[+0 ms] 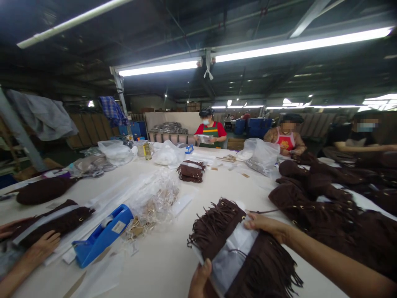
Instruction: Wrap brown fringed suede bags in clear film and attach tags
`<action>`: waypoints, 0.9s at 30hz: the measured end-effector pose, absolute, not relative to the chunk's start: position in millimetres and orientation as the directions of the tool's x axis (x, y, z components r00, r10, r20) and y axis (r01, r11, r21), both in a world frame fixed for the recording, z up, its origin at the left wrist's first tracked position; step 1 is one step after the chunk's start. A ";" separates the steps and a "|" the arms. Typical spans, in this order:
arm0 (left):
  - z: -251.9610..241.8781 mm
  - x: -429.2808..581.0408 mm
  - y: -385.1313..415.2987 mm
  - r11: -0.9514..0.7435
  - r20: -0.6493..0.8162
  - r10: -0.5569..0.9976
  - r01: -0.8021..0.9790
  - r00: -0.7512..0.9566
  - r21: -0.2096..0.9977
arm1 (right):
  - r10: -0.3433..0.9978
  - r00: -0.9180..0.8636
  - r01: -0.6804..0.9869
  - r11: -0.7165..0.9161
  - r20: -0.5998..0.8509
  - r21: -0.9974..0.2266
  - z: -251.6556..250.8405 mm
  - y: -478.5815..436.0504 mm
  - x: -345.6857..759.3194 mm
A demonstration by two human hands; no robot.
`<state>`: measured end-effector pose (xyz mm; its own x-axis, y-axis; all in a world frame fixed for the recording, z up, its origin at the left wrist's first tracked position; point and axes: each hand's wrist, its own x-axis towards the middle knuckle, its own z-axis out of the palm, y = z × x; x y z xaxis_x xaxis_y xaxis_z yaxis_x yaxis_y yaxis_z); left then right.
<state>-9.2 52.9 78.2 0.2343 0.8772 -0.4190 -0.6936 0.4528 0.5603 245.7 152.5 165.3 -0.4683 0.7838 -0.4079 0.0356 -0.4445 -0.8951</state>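
Note:
Between my two hands is a dark brown fringed bag [217, 231] with brass eyelets and a pale translucent sheet across its middle. My left hand [200, 279] grips its near left edge, thumb on top and the other fingers out of sight underneath. My right hand [266, 225] pinches the far right edge beside an eyelet, where a thin brown cord runs off to the right. The bag is tilted above the white table [149, 269]. A blue tape dispenser [104, 236] stands to the left, near a heap of clear plastic and strings [155, 203].
Another person's hands [41, 248] work on a brown piece [65, 221] at the left. Brown bags [328, 207] are piled at the right. A stack of folded brown bags [191, 171] lies farther back, near plastic bags [169, 153]. Co-workers [211, 132] stand across the table.

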 end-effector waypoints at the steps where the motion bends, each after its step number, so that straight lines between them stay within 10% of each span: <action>1: 81.1 -10.7 70.1 0.424 -0.372 0.895 -0.728 0.245 0.539 | 0.803 -0.442 -0.004 -0.446 -0.399 -0.895 162.8 159.2 242.7; 14: 70.3 -47.4 234.1 0.387 -0.127 0.920 -0.807 0.371 0.445 | 0.793 -0.262 -0.355 -0.609 -0.550 -0.709 64.3 207.5 246.3; 20: 83.1 -60.2 301.4 0.354 -0.024 0.925 -0.836 0.379 0.418 | 0.912 -0.117 -0.400 -0.406 -0.393 -0.822 100.7 301.1 207.0; 27: -29.1 -26.6 300.9 0.650 -0.246 0.758 -0.666 0.604 0.365 | 0.984 0.006 -0.328 -0.165 -0.177 -0.930 150.6 454.5 160.9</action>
